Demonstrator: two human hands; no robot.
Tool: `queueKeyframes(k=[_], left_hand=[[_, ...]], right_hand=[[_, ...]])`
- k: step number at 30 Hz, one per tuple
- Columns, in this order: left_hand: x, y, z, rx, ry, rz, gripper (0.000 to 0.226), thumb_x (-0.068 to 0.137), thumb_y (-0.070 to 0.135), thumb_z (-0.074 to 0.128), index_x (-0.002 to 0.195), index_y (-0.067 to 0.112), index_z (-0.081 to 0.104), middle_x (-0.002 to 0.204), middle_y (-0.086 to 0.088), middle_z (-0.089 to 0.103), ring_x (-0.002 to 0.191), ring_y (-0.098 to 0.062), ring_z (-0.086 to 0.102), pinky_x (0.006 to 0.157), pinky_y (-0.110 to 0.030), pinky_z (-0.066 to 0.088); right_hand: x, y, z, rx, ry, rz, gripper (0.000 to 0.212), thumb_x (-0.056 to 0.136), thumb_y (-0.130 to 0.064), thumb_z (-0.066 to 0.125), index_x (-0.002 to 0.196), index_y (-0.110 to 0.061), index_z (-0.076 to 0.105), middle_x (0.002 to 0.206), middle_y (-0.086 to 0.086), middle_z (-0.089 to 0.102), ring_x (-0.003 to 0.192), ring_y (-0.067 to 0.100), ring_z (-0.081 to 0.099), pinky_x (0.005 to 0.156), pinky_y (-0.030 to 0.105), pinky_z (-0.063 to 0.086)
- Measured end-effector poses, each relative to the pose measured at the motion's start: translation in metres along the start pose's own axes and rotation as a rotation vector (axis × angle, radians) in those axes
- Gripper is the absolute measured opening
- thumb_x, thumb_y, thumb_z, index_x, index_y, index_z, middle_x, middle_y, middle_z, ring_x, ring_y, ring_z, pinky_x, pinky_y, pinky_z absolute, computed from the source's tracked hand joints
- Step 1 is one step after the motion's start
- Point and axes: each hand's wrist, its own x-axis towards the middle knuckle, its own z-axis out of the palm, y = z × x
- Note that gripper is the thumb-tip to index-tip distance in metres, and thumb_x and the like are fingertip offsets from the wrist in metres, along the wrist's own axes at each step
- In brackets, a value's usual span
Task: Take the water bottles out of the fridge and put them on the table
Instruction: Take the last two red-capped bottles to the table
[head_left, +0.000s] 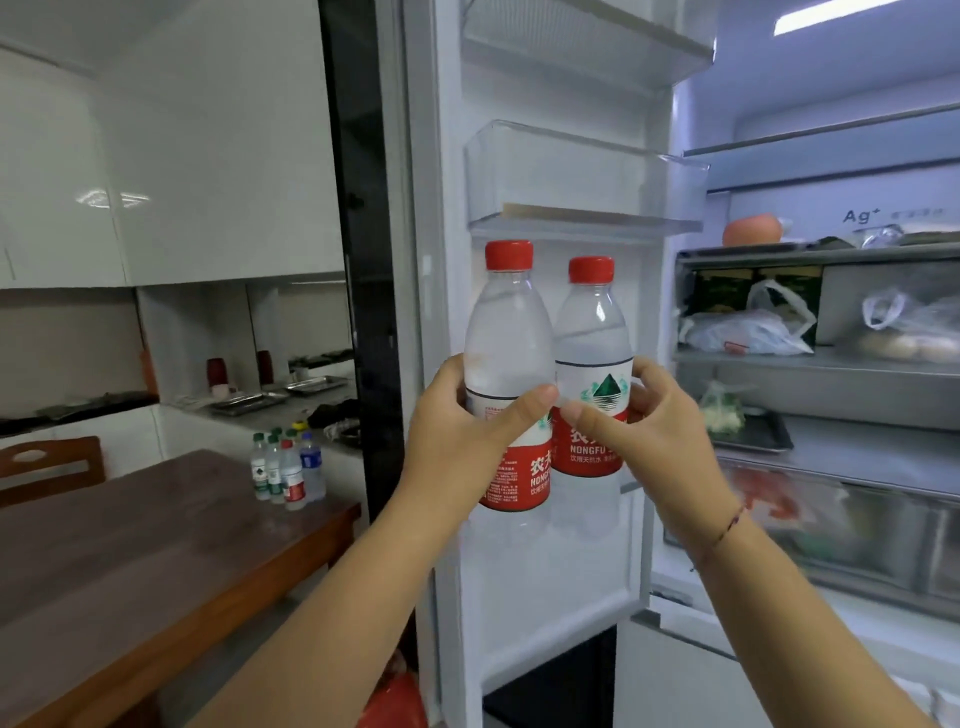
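Two bottles' (511, 364) lower labels hide behind left hand (462, 436) and right hand (660, 415).

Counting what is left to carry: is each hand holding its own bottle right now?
Yes: the left hand grips one red-capped bottle and the right hand grips the other bottle.

A single head-worn wide-angle view looks forward and slightly down, close to the open fridge door (545, 519), which fills the centre. The fridge shelves (831, 358) run off to the right; the wooden table (156, 561) sits lower left, farther off.
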Motion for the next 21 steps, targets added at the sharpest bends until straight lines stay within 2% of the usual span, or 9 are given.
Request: queueKeyframes(k=[5, 8, 13, 16, 21], left_hand=[[-0.035, -0.008, -0.084, 0.028, 0.016, -0.074, 0.047, 0.068, 0.041, 0.079, 0.109, 0.031, 0.060, 0.102, 0.006, 0.071, 0.092, -0.016, 0.069, 0.081, -0.043, 0.058], [-0.054, -0.014, -0.133, 0.046, 0.035, -0.121, 0.043, 0.068, 0.039, 0.080, 0.106, 0.032, 0.061, 0.098, 0.008, 0.072, 0.087, -0.012, 0.071, 0.079, -0.041, 0.059], [-0.079, -0.035, -0.200, 0.095, 0.088, -0.180, 0.045, 0.067, 0.039, 0.081, 0.107, 0.031, 0.061, 0.099, 0.008, 0.072, 0.088, -0.011, 0.071, 0.080, -0.042, 0.059], [-0.084, -0.054, -0.234, 0.120, 0.137, -0.216, 0.041, 0.066, 0.036, 0.083, 0.101, 0.035, 0.061, 0.096, 0.009, 0.073, 0.085, -0.010, 0.071, 0.079, -0.041, 0.059], [-0.076, -0.094, -0.277, 0.128, 0.235, -0.286, 0.041, 0.067, 0.032, 0.084, 0.099, 0.034, 0.059, 0.095, 0.008, 0.072, 0.085, -0.011, 0.071, 0.074, -0.034, 0.059]], right_hand=[[-0.045, -0.005, 0.080, 0.013, -0.034, 0.071, 0.067, 0.059, -0.036, 0.082, 0.117, -0.017, 0.055, 0.108, 0.003, 0.071, 0.095, 0.019, 0.070, 0.083, 0.040, 0.058], [-0.068, -0.002, 0.128, 0.035, -0.051, 0.108, 0.059, 0.063, -0.029, 0.083, 0.114, -0.018, 0.055, 0.104, 0.000, 0.071, 0.089, 0.013, 0.071, 0.075, 0.027, 0.058], [-0.093, 0.011, 0.198, 0.041, -0.098, 0.157, 0.060, 0.065, -0.024, 0.085, 0.115, -0.015, 0.055, 0.106, -0.001, 0.070, 0.093, 0.012, 0.069, 0.075, 0.024, 0.057], [-0.100, 0.023, 0.234, 0.044, -0.136, 0.183, 0.059, 0.066, -0.021, 0.085, 0.115, -0.015, 0.054, 0.106, -0.001, 0.069, 0.094, 0.012, 0.068, 0.075, 0.024, 0.056], [-0.091, 0.054, 0.289, 0.018, -0.190, 0.216, 0.057, 0.066, -0.020, 0.085, 0.113, -0.019, 0.052, 0.105, -0.004, 0.066, 0.091, 0.007, 0.066, 0.068, 0.019, 0.054]])
